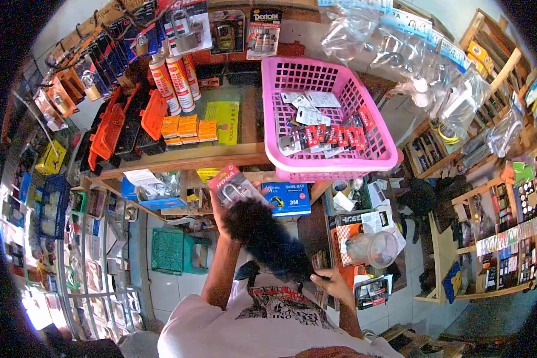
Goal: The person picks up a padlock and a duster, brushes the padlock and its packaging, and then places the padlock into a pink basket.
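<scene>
The padlock pack (234, 186) is in front of the wooden shelf (179, 160), its edge held in the raised left hand (218, 212), forearm angled upward; the lower right hand (337, 286), elbow bent, is closed around the handle of a black duster (271, 241), whose fluff overlaps the pack's lower end

White and red tubes (181, 83) stand behind small orange boxes (189, 127) on the wooden shelf (238, 155), a green plastic object (168, 250) sits on the tiled floor (163, 293), and clear plastic bags (459, 98) hang at the right.
</scene>
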